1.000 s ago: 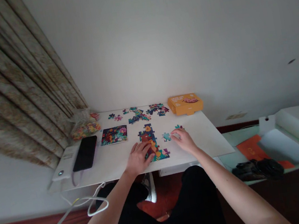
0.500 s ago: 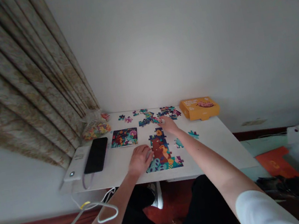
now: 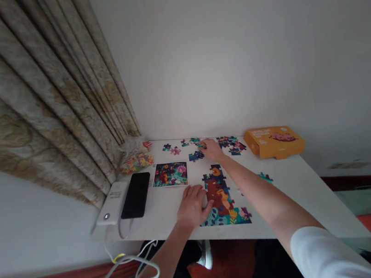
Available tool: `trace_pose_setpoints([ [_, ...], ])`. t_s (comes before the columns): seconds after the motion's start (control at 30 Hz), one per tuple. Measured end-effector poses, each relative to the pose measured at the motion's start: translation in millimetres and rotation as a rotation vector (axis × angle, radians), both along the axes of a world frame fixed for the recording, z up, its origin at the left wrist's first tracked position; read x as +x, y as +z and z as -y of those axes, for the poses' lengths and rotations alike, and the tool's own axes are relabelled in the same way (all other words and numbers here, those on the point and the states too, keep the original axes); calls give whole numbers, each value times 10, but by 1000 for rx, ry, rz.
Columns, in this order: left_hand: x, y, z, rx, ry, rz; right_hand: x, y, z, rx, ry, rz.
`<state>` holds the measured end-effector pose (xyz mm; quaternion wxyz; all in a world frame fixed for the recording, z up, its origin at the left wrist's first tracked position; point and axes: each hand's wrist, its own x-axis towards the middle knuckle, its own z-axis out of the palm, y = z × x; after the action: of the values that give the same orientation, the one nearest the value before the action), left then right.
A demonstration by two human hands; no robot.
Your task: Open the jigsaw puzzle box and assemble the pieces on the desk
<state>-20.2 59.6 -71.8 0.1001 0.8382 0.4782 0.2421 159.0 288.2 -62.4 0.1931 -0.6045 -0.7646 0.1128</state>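
Jigsaw puzzle [image 3: 219,194] | hands [image 3: 192,207] on pieces [image 3: 231,143] | orange box [image 3: 274,142] right (phone [image 3: 135,195] left)

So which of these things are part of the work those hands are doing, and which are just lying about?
Part of the work: left hand, right hand, part-built jigsaw puzzle, loose jigsaw pieces, printed picture card.

Just lying about: black smartphone, white power bank, orange cardboard box, plastic bag.
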Motion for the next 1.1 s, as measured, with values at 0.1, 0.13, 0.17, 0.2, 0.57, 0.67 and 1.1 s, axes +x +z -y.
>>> trace_pose_setpoints([
  [0.1, 6, 1, -1, -22, 15, 20, -342, 32, -227, -24, 139, 6],
  [0.13, 8, 4, -2, -29, 19, 25, -445, 29, -297, -37, 163, 13],
  [0.17, 8, 8, -1, -35, 21, 27, -532, 20, -363, -52, 175, 20],
  [0.2, 9, 11, -1, -40, 22, 28, -602, 6, -424, -68, 178, 27],
  [0.57, 13, 14, 2, -78, 27, 37, -745, -85, -735, -177, 107, -63],
  [0.67, 15, 24, 0, -73, 32, 23, -742, -68, -680, -163, 102, -165],
  [1.1, 2, -49, -62, 46, 3, -7, 781, 204, 584, -147, -75, -769],
])
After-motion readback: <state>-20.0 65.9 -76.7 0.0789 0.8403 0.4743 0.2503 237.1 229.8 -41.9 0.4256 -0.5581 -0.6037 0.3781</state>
